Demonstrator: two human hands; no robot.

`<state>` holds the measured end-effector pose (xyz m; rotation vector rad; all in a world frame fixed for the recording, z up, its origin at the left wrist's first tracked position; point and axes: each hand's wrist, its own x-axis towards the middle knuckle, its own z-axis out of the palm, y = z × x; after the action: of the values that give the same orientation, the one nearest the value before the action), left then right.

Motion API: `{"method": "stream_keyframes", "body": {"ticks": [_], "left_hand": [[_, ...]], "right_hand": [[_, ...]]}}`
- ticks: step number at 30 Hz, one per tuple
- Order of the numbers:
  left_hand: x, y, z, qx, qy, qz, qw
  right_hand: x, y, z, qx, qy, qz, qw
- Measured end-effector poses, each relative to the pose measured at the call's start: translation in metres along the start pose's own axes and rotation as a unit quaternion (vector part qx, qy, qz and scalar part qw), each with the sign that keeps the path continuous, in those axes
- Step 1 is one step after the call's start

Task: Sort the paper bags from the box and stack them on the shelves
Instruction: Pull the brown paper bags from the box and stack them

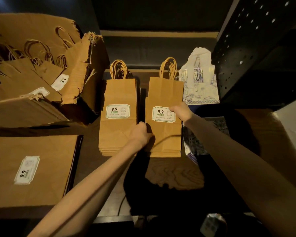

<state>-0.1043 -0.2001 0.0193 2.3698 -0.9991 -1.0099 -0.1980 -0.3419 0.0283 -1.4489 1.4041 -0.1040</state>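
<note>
Both hands hold the right-hand bag stack (164,117) on the shelf (174,175): left hand (141,134) grips its left edge, right hand (181,111) pinches the right. The torn box (41,74) sits far left. Risk: uneven squeezing fans the loose stack into the neighbouring stack (118,115).

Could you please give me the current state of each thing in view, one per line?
Cardboard box: torn open, bags still inside.
Left stack of bags: lying flat, handles away, untouched.
Right stack of bags: flat, held at both sides.
Left hand: grips the right stack's left edge.
Right hand: fingers on the right stack's right edge.
Large bags: flat, label sideways.
White patterned bags: flat beside the right stack.
</note>
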Motion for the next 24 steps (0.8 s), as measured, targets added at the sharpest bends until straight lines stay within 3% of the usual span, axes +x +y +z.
{"method": "stream_keyframes", "body": {"ticks": [10,16,24], "left_hand": [[0.008,0.007,0.01,0.11,-0.026,-0.018,0.993],[0.008,0.007,0.008,0.089,-0.035,-0.03,0.995],[0.005,0.013,0.02,0.071,-0.074,-0.067,0.992]], "right_hand": [[-0.01,0.02,0.01,-0.056,-0.016,0.047,0.997],[-0.015,0.024,0.005,-0.045,0.015,0.028,0.998],[-0.023,0.033,0.017,-0.066,-0.065,0.051,0.994]]}}
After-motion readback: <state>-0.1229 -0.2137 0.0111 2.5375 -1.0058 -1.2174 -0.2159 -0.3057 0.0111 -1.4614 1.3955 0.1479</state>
